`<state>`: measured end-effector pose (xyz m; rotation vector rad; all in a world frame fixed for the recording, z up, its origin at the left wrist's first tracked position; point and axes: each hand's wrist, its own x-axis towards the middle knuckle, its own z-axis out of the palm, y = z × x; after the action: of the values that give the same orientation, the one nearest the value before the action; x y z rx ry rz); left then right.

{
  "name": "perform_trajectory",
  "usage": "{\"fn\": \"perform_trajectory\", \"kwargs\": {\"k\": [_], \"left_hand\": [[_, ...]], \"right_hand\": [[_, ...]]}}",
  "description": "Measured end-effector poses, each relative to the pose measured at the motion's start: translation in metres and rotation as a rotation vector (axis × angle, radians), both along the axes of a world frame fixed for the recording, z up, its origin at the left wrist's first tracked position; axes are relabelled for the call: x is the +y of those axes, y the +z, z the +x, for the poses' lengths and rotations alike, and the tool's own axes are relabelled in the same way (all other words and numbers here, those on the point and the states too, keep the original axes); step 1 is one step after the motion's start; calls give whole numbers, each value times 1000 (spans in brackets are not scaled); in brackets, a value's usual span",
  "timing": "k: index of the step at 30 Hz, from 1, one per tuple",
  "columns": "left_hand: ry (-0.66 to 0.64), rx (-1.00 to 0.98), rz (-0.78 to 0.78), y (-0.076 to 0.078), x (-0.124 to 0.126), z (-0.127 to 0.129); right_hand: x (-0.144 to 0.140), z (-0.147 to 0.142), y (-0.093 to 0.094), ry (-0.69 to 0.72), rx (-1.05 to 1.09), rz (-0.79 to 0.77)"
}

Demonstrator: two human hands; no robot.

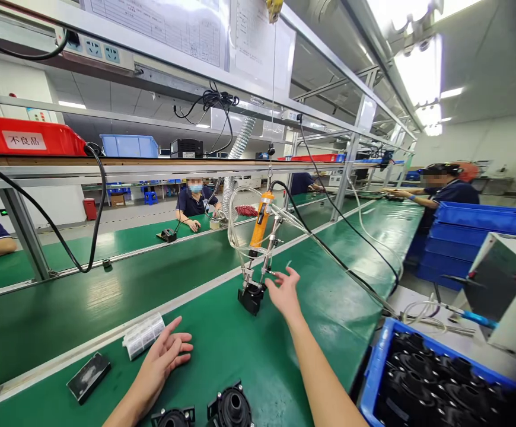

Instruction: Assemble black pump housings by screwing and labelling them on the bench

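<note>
On the green bench (222, 338), beyond the two hands, an orange screwdriver (262, 219) is seen tilted on its hanging wire (273, 89), with a black piece (251, 298) at its foot; whether that piece is borne by the bench or by the tool can't be told. Hands are held well apart. Right hand (284, 290) is placed just beside the tool's lower end, fingers loosely curled, no grip seen; contact can't be confirmed. Left hand (164, 353) is held palm inward, fingers spread, nothing gripped, just beside a label roll (143, 336); a black block (89, 378) is set farther left. Two round black parts (230, 409) are cut off by the near edge of view. Risks, as judged: tool could be swung if its foot is nudged off-centre, since it is hung from above. Loose white tubes (235, 228) around it could be snagged by the right fingers, and the tool dragged askew. Label roll could be rolled away by a careless brush of the left hand. Round parts could be knocked by a forearm if either arm is pulled back low.
</note>
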<state>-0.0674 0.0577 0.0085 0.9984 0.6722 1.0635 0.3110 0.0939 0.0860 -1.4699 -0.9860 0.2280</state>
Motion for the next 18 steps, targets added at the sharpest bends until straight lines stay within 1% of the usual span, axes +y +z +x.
{"fn": "perform_trajectory", "kwargs": {"k": [3,5,7,10,12,15,18], "left_hand": [[4,-2,-16,1,0,0],[6,0,-15,1,1,0],[2,0,-9,-2,2,0],[-8,0,-8,-7,5,-1],[-4,11,-13,-9,7,-1],[-5,62,27,-9,8,-1],[-17,165,172,-8,5,1]], "right_hand": [[10,2,-12,134,23,-85],[11,4,-14,196,28,-140],[7,9,-11,212,34,-215],[-3,16,-3,185,68,-339],[-11,16,1,200,117,-422],[-21,5,3,342,192,-548],[-28,-13,2,543,218,-619]]}}
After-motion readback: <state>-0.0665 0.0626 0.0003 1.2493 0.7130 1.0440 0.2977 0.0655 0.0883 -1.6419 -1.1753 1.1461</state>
